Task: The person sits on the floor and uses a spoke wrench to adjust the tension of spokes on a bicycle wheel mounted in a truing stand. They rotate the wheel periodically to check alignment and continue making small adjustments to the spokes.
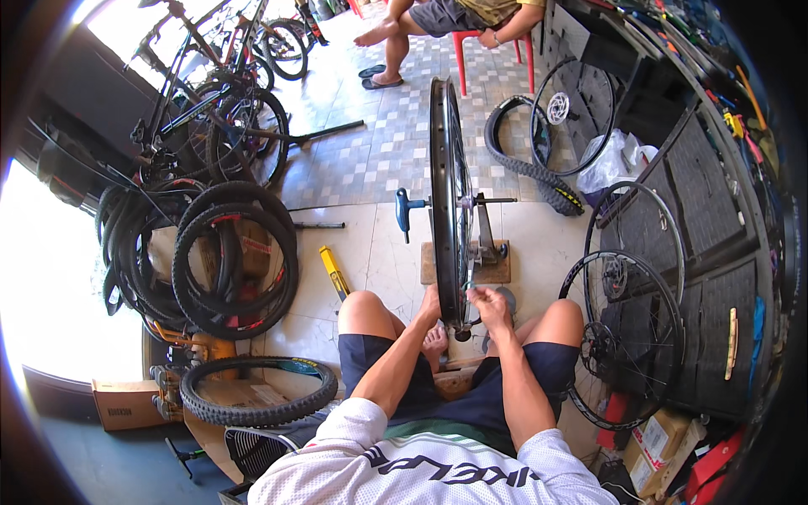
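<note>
Head view: nearest are the wearer's white jersey [446, 463] and dark shorts [366, 358], with a knobbly tyre [252, 414] lying on cardboard [261, 394] to the left and two spoked wheels [598, 339] standing to the right. Between the knees, the left hand [429, 304] is at the left side of a tyreless bicycle wheel [441, 168]; its fingers are partly hidden at the rim, so I cannot tell whether they grip it. Opposite, the right hand [491, 308] has its fingers pinched together beside the spokes, though whether around a spoke or a small tool I cannot tell. The wheel stands upright, almost edge-on, in a truing stand [486, 231] with a wooden base [434, 273]. A blue T-handle [404, 215] juts out left at hub height; a yellow oblong [333, 271] lies near the left knee. Farther off are piled tyres [289, 269] at left, a loose tyre [539, 171] beside a white plastic bag [619, 160] at right, then parked bicycles [244, 135] and a person [450, 17] on a red chair [459, 63].
</note>
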The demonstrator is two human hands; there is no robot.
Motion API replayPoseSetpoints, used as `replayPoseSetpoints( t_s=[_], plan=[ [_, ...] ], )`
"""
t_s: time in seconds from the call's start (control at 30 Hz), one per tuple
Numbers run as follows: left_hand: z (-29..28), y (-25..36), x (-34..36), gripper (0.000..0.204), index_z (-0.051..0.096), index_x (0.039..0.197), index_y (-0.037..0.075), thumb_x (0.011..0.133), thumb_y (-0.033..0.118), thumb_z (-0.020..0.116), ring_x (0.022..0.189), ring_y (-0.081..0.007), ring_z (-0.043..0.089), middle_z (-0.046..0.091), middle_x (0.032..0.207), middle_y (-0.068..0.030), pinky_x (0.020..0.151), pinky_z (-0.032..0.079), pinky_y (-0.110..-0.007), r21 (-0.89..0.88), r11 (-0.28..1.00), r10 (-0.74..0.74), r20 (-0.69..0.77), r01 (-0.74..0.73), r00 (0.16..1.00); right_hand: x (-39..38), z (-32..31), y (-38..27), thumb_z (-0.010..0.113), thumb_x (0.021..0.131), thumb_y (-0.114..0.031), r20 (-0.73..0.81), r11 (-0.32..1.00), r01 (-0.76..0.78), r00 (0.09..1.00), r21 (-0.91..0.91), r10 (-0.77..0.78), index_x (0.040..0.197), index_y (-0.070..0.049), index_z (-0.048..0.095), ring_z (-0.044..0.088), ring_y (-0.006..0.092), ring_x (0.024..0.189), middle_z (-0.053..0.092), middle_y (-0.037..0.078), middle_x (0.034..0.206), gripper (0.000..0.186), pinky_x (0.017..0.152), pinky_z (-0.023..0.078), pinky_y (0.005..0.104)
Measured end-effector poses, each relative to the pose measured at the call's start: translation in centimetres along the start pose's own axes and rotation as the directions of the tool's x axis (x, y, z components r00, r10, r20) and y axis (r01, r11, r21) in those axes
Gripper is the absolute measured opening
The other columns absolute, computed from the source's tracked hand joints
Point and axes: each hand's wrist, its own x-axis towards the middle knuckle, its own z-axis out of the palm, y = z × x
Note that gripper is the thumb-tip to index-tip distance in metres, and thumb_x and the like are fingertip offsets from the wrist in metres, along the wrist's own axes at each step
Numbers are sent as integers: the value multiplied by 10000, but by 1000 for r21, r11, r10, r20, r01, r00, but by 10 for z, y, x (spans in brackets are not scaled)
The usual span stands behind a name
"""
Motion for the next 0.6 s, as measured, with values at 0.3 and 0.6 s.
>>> replayPoseSetpoints(
  t_s=[0.3, 0.6],
  plan=[
    [2, 33, -28, 354, 654, 983, 3, 841, 306, 770, 742, -123, 600, 647, 834, -39, 661, 488, -274, 246, 962, 134, -52, -117, 990, 2, -3, 14, 702, 846, -279, 39, 800, 14, 999, -600, 12, 919, 30, 708, 683, 165, 726, 728, 127, 810, 317, 671, 513, 307],
    [8, 48, -37, 296, 685, 936, 23, 709, 138, 837, 694, -74, 568, 665, 780, -4, 595, 476, -258, 151, 986, 89, -105, -72, 991, 1, 1, 5, 700, 867, -193, 195, 906, 75, 981, -416, 8, 951, 34, 690, 641, 114, 723, 723, 86, 828, 242, 672, 503, 276]
  ],
)
